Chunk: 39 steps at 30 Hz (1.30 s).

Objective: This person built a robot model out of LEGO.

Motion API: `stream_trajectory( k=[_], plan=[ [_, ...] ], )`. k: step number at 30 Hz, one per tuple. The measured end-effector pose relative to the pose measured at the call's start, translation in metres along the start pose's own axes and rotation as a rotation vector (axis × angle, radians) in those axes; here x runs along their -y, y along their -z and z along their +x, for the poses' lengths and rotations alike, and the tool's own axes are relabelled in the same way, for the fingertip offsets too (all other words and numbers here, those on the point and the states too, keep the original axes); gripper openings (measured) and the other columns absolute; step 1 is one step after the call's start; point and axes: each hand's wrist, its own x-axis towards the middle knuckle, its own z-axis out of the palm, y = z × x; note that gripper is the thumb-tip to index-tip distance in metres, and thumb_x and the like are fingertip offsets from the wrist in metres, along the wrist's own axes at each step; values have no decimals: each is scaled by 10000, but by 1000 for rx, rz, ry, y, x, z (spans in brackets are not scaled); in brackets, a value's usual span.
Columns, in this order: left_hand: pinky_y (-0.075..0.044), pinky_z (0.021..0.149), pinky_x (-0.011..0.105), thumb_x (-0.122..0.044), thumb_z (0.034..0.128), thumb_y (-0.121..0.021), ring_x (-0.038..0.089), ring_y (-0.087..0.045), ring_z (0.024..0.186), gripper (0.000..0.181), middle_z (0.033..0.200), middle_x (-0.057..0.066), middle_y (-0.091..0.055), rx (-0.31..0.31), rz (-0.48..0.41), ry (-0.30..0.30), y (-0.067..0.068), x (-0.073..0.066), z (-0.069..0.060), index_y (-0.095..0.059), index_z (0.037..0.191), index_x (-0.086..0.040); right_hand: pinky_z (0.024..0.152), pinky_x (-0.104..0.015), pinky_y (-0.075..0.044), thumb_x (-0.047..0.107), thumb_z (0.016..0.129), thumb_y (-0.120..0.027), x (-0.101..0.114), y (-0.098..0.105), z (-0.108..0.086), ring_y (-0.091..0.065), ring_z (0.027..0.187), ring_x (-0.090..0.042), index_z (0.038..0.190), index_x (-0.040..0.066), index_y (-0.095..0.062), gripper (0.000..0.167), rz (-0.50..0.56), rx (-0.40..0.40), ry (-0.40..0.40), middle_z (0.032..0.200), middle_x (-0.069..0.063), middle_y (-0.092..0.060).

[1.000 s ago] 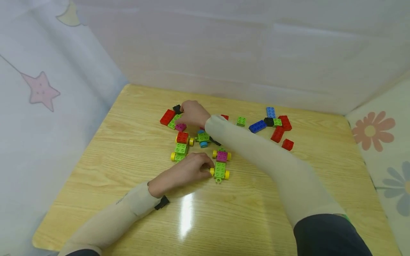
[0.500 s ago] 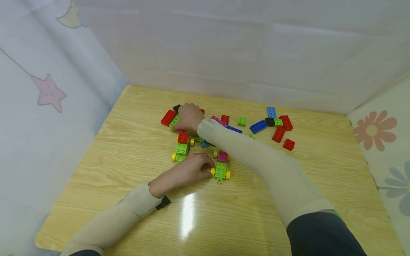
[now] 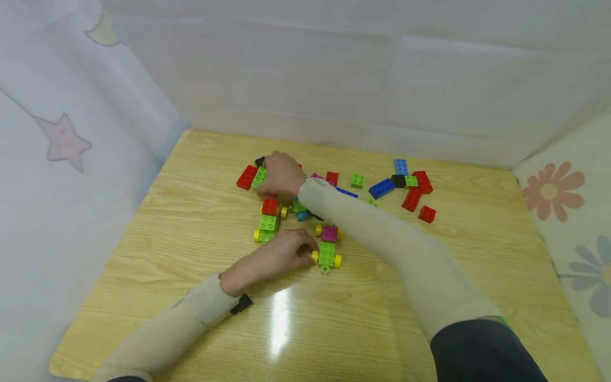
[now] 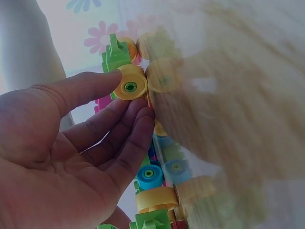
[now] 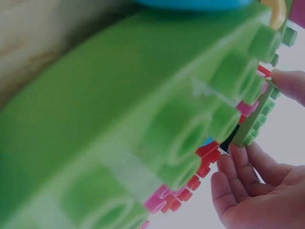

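Note:
In the head view my left hand [image 3: 281, 250] rests at the table's middle, beside a small green toy car [image 3: 326, 254] with yellow wheels and a magenta brick on top. In the left wrist view its thumb and curled fingers pinch a yellow wheel [image 4: 131, 83] of that car. Farther back, my right hand [image 3: 282, 175] reaches into the brick pile. A long green brick [image 5: 257, 117] spans between its thumb and fingertips in the right wrist view. Left of the left hand stands another green toy car [image 3: 268, 223] carrying a red brick. Part of the pile is hidden under the right hand and forearm.
A red brick [image 3: 246, 177] lies left of the right hand. A green-and-blue wheeled piece [image 3: 299, 208] sits between the cars. To the right are a dark blue brick [image 3: 382, 188], a light blue brick [image 3: 401, 166] and several red bricks [image 3: 412, 199]. White cloth walls [image 3: 296, 79] border the table.
My right hand has shifted slightly and turned over the green brick at the pile's left, uncovering magenta and blue bricks behind its forearm. The left hand stays at the car.

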Motion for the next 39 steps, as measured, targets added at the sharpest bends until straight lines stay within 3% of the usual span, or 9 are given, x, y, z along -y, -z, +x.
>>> stream_trajectory(
  k=[2, 6, 12, 23, 30, 34, 35, 39],
  plan=[
    [-609, 1007, 363, -296, 992, -832, 64, -692, 1080, 217, 1151, -127, -786, -7, 1, -11, 1, 1, 0, -826, 1193, -214, 1246, -470, -483, 459, 968, -814, 1, 1, -2, -551, 1431, -311, 1549, 102, -627, 707, 28, -2, 9, 1551, -85, -605],
    [-612, 993, 361, -290, 992, -833, 62, -697, 1069, 209, 1144, -127, -795, -17, 1, -23, 2, 1, -1, -828, 1185, -208, 1263, -452, -469, 414, 974, -813, 4, 5, -5, -513, 1468, -309, 1610, 112, -575, 743, 71, -9, 36, 1593, -85, -556],
    [-614, 992, 349, -306, 994, -838, 55, -704, 1068, 218, 1143, -135, -797, -14, -6, -8, 4, 0, -2, -829, 1190, -211, 1255, -437, -472, 350, 978, -826, 6, 18, -12, -506, 1481, -306, 1592, 110, -597, 698, 139, -33, 53, 1604, -105, -540],
    [-612, 1002, 371, -331, 1001, -839, 86, -715, 1082, 256, 1170, -89, -806, -7, 1, 14, 7, -1, -2, -832, 1217, -194, 1255, -422, -492, 367, 968, -842, -3, 40, -34, -513, 1487, -274, 1591, 124, -599, 711, 203, -50, 9, 1597, -80, -541],
    [-604, 1024, 375, -284, 1013, -830, 117, -717, 1100, 251, 1181, -42, -804, 2, -2, 39, 14, -19, -7, -824, 1226, -151, 1280, -461, -479, 384, 981, -843, -15, 50, -52, -538, 1481, -281, 1587, 106, -597, 710, 220, -70, 42, 1590, -79, -565],
    [-613, 999, 365, -280, 1008, -826, 106, -715, 1084, 258, 1177, -43, -800, 3, -3, 23, 11, -13, -5, -822, 1226, -142, 1270, -462, -492, 367, 989, -838, -22, 55, -65, -558, 1455, -280, 1576, 103, -605, 684, 220, -85, 42, 1574, -76, -574],
    [-615, 983, 364, -295, 998, -836, 83, -709, 1065, 247, 1161, -78, -796, 2, -17, 29, 7, -5, -2, -827, 1213, -173, 1265, -464, -496, 362, 987, -839, -23, 56, -69, -563, 1447, -278, 1573, 107, -608, 680, 225, -91, 38, 1564, -71, -578],
    [-607, 991, 359, -324, 1003, -831, 69, -697, 1067, 251, 1154, -111, -787, 3, -2, 36, 6, -2, -2, -825, 1218, -194, 1244, -477, -507, 372, 983, -848, -29, 59, -83, -564, 1440, -280, 1571, 132, -614, 677, 262, -96, 11, 1535, -50, -580]
  ],
)
